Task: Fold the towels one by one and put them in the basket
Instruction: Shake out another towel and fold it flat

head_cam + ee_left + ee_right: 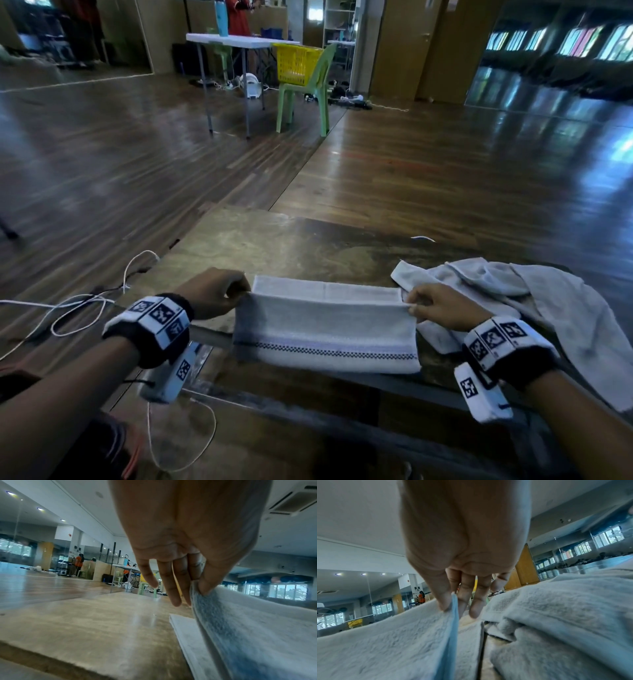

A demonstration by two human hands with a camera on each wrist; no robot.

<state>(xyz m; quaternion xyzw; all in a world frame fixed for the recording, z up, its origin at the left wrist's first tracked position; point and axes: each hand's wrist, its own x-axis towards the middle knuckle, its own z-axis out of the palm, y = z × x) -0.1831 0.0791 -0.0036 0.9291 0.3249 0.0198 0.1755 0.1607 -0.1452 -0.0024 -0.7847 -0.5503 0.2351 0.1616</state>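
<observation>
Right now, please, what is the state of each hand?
Left hand: closed, pinching the left corner of the towel.
Right hand: closed, pinching the right corner of the same towel.

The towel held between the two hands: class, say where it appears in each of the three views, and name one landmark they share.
Head: the towel lies low in the centre, stretched between the left hand and right hand.
Left wrist: lower right, its edge pinched by the thumb.
Right wrist: lower left, its edge pinched likewise.
Shared landmark: the yellow basket far behind, also glimpsed.
</observation>
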